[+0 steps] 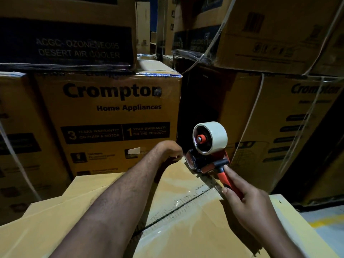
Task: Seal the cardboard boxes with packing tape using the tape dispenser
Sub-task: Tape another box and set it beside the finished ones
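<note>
Red tape dispenser (208, 157) sits at the far edge of the cardboard box (186, 220), on the taped seam, right hand (247, 205) wrapped around its handle, left hand (170, 151) curled shut at that edge, Crompton cartons (111, 116) stacked behind.

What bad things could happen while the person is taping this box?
The left hand is curled at the far edge of the plain cardboard box, right beside the front of the red and black tape dispenser. If that end has a cutter, it might nick the fingers.

The right hand holds only the end of the red handle, so the dispenser might wobble and the clear tape could wander off the seam.
</note>
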